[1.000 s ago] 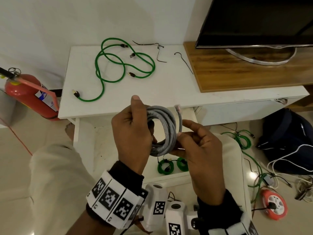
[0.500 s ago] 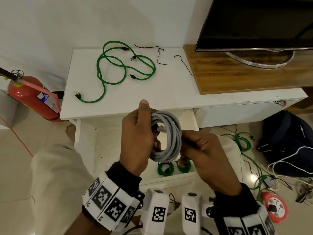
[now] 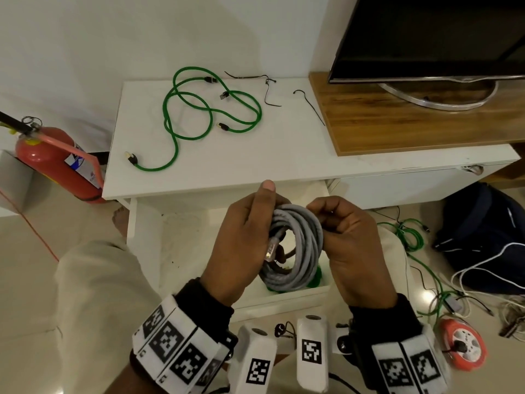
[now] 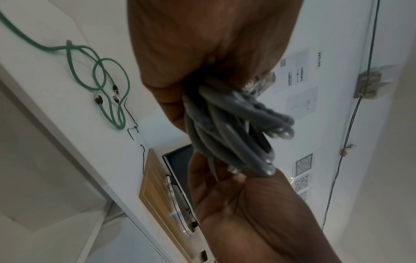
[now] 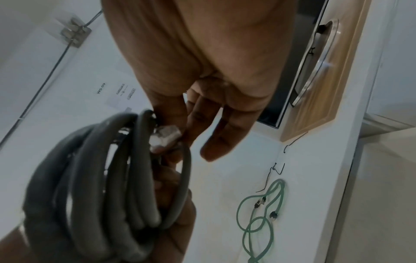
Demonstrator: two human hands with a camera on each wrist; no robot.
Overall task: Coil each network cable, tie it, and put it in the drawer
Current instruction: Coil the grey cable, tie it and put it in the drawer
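A grey network cable [image 3: 301, 245], wound into a coil, hangs over the open white drawer [image 3: 284, 300]. My left hand [image 3: 265, 220] grips the coil's left side with the thumb pointing up; one clear plug [image 3: 270, 250] lies against its palm. My right hand [image 3: 324, 218] pinches the top right of the coil. In the right wrist view its thumb and fingers hold the other clear plug [image 5: 167, 136] against the grey coil [image 5: 101, 178]. Loose green cables [image 3: 210, 109] and thin black ties [image 3: 267, 92] lie on the white tabletop [image 3: 255, 155].
Green coils [image 3: 316, 277] lie in the drawer under the grey one. A TV [image 3: 426, 38] stands on a wooden board [image 3: 397, 126] at the right. A red fire extinguisher [image 3: 54, 160] is at the left, and a dark backpack [image 3: 483, 223], floor cables and an orange reel [image 3: 460, 348] are at the right.
My right hand has gone from the coil's right side up to its top, taking the free plug end round the coil. Both hands now hold the coil lower, over the drawer.
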